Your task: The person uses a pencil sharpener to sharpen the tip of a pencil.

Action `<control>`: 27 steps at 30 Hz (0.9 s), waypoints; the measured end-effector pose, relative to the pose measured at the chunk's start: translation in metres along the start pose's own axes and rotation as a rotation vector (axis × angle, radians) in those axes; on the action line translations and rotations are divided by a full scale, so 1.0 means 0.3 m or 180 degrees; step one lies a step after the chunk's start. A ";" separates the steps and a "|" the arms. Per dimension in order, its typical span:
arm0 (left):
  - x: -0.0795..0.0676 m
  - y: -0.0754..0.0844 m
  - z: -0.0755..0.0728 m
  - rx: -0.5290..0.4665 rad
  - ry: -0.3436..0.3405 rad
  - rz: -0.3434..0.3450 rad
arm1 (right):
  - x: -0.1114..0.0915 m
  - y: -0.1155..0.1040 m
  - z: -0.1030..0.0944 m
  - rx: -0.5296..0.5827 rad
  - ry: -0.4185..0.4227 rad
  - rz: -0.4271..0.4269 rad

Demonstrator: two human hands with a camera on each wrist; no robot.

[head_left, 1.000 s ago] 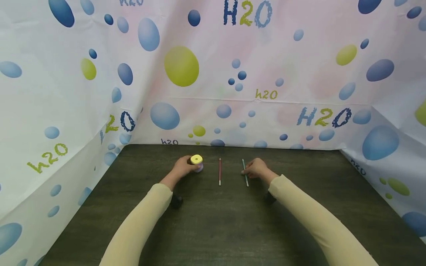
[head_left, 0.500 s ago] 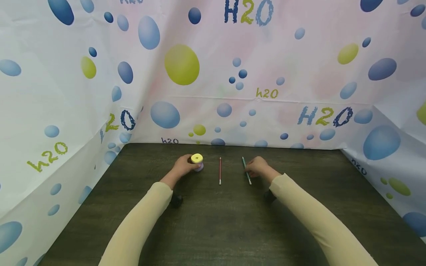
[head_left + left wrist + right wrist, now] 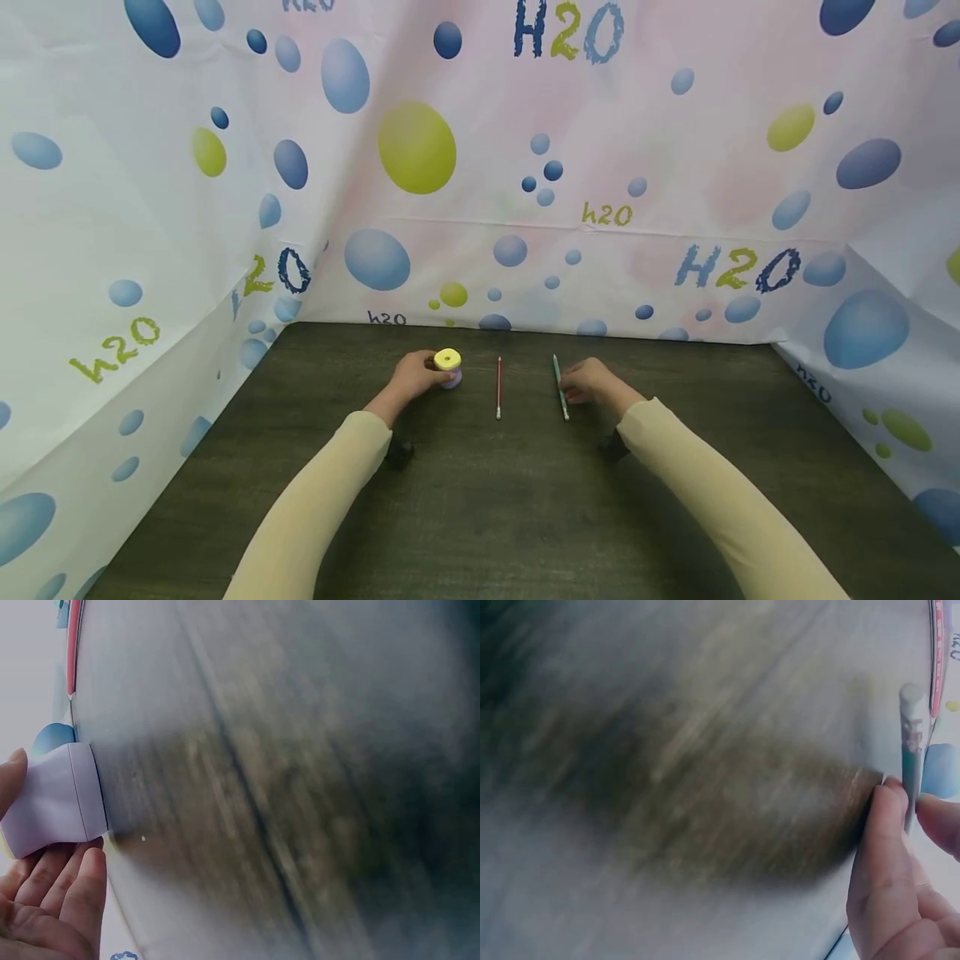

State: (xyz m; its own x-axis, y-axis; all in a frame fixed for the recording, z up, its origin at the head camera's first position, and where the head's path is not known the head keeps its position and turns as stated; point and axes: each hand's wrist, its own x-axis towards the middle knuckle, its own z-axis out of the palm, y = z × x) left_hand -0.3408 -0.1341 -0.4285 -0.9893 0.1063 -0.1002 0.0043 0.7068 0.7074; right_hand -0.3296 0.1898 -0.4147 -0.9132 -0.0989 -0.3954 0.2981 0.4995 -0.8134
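In the head view my left hand grips a small pencil sharpener with a yellow top and a lilac body. It stands upright at the table surface. The left wrist view shows the lilac sharpener between thumb and fingers. My right hand pinches a green pencil; its white eraser end points toward me. Up close, thumb and fingertips lie on either side of the green pencil. A red pencil lies between the two hands, touched by neither.
The dark wooden table reaches back to a white sheet printed with blue and green bubbles. That sheet also rises along the left and right sides.
My right hand has shifted slightly to the right with the green pencil, whose angle has changed a little. The left hand keeps its hold on the sharpener; the red pencil stays put.
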 end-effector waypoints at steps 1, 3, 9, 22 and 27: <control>-0.002 0.000 0.000 -0.0023 0.0000 -0.0005 | 0.000 0.002 -0.001 -0.0001 -0.0005 -0.0003; -0.007 0.001 -0.001 -0.0057 0.0002 -0.0011 | -0.001 0.005 -0.002 -0.0003 -0.0014 -0.0017; -0.013 0.004 -0.002 -0.0027 0.0017 -0.0027 | 0.001 0.008 -0.001 0.0063 -0.0036 -0.0009; -0.012 0.015 0.000 -0.0074 0.0000 -0.0037 | -0.014 -0.012 -0.017 0.0190 -0.0076 -0.0006; -0.015 0.018 -0.007 -0.0075 -0.0002 -0.0031 | -0.023 -0.017 -0.026 0.0236 -0.0095 -0.0023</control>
State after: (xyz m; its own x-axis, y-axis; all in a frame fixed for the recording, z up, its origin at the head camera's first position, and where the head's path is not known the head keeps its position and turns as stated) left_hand -0.3367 -0.1324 -0.4227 -0.9891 0.1000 -0.1077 -0.0088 0.6910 0.7228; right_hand -0.3271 0.1948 -0.4045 -0.9070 -0.1283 -0.4011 0.3124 0.4337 -0.8452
